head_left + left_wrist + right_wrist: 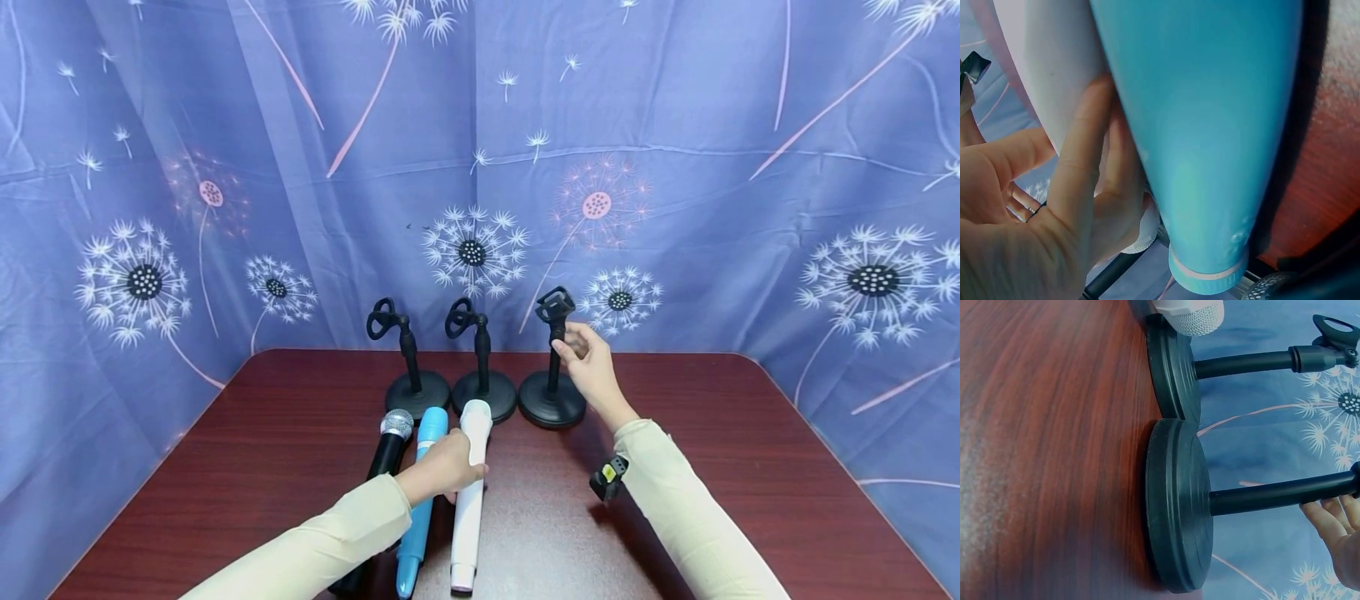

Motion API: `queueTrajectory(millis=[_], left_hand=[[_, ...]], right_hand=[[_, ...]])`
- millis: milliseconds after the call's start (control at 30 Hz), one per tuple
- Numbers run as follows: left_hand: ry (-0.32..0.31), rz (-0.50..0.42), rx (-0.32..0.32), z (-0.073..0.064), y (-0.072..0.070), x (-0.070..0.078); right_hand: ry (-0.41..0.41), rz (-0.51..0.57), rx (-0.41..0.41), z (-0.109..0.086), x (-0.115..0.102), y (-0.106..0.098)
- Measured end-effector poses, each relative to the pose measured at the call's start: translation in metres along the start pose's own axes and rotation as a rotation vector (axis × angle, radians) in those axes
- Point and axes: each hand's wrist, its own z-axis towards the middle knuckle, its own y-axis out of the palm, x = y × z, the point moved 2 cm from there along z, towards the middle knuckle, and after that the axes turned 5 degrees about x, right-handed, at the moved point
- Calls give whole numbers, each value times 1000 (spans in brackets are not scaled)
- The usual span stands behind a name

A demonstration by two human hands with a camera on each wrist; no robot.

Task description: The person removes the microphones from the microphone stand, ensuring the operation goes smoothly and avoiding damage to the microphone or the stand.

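My left hand [444,467] grips a white microphone [468,521] around its body, thumb on the right side and fingers on the left. The left wrist view shows those fingers wedged between the white microphone and a blue microphone [1204,137]. Farther left lies a black microphone [386,454] with a silver mesh head, partly hidden by the left forearm. My right hand [597,377] holds the rightmost black desktop microphone stand [552,406] by its upper stem, just under the clip [556,305]. This stand's round base rests on the table.
Two more microphone stands, a middle one [483,392] and a left one [417,390], stand in a row beside the held one, clips tilted left. The dark red wooden table [720,467] ends at a blue dandelion-print curtain [705,208].
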Motion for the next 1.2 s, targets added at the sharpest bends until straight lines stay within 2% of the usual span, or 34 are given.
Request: queueTrajectory(millis=[200, 367, 667, 933, 1200], left_hand=[[2, -3, -21, -2, 0, 0], [-21, 0, -32, -3, 2, 0], [-33, -9, -39, -7, 5, 0], [-27, -17, -46, -7, 5, 1], [-40, -18, -50, -9, 5, 2]], right_hand=[[10, -13, 2, 0, 0, 0], [-3, 3, 6, -1, -5, 0], [-7, -3, 7, 0, 0, 0], [-5, -26, 0, -10, -30, 0], [-10, -20, 7, -12, -32, 0]])
